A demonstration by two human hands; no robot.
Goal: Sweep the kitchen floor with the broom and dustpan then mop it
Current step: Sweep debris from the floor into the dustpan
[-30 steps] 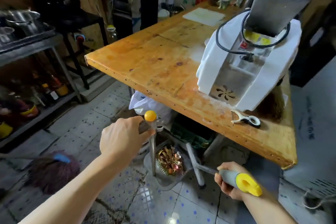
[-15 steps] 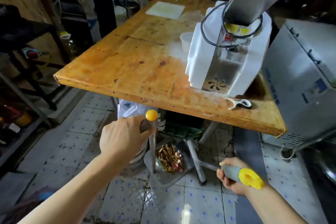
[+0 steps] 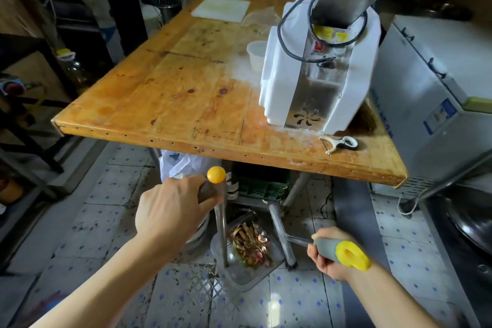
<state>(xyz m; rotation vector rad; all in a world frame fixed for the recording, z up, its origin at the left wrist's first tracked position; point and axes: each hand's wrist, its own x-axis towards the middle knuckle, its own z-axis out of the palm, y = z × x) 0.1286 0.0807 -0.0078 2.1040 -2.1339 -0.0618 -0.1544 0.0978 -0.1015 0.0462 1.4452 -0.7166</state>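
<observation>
- Head camera looks down on both arms, and the left hand (image 3: 170,210) is wrapped tight round the dark grip at the top of the dustpan handle (image 3: 220,221), just under its round yellow cap.
- That metal handle drops straight down to the dustpan (image 3: 239,271), which sits on the tiled floor (image 3: 111,221) in front of the person.
- Inside the pan, a heap of peelings and scraps (image 3: 250,245) in browns and reds, piled to the right of the pole.
- Over on the other side, the right hand (image 3: 326,255) is curled round the grey grip of the broom (image 3: 282,239), the yellow looped end of that grip poking out past the wrist.
- A thin shaft runs from that grip forward to the broom's long head, which lies on the tiles just beside the pan's right edge; whether the two touch is hard to tell.
- Moving out: a wooden table (image 3: 173,104) fills the upper middle, its near edge above the pan.
- On it, a white machine (image 3: 314,80) with a black cable looped round its top, flour dusted about its base.
- A white peeler (image 3: 338,143) lies by the near edge, to the right.
- A white cutting board (image 3: 221,8) sits at the far end.
- Under the table, a green crate (image 3: 261,184) and a white plastic bag (image 3: 178,165).
- Far right, a grey chest cabinet (image 3: 431,104) stands beside the table.
</observation>
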